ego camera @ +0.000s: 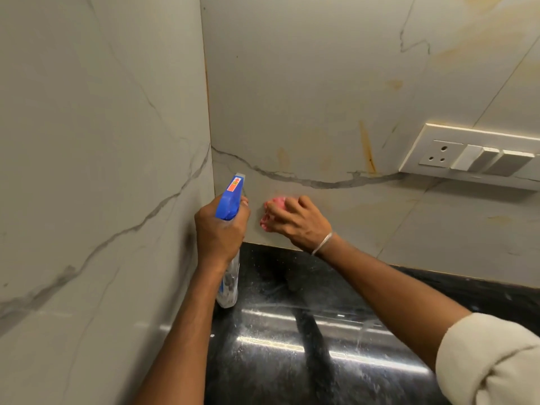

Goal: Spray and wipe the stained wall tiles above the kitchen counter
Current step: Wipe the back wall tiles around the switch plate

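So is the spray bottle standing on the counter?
No: the left hand grips the spray bottle and holds it up near the wall, clear of the counter.

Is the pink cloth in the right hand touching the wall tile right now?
Touching. The head view shows the right hand pressing the pink cloth flat against the wall tile, with no gap visible between cloth and tile.

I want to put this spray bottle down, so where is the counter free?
The black counter is bare between the left wall and the right forearm. The corner is crowded: left hand with spray bottle, right hand pressing the pink cloth.
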